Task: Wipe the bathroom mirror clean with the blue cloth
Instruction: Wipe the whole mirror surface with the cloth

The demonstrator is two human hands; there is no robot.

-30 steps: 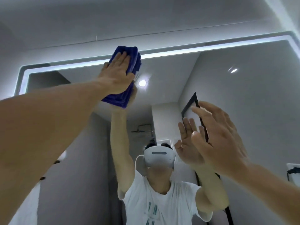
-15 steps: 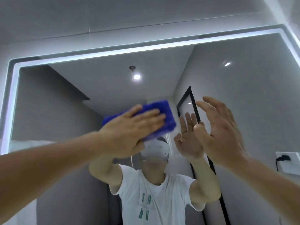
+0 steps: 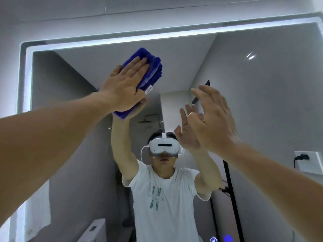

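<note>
Blue cloth [image 3: 151, 70] higher, further left.

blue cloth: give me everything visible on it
The blue cloth is deep royal blue, plush like microfibre, folded into a thick pad with stacked layers showing along its right edge. A small white tag sticks out near the thumb side. It lies flat against the mirror in the upper left area, below the lit border, tilted diagonally. The left hand presses on it, open palm and fingers spread, covering its middle; a lower corner pokes out beneath the wrist.

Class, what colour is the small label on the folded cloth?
White, on the folded blue cloth; the head view shows it.
</note>
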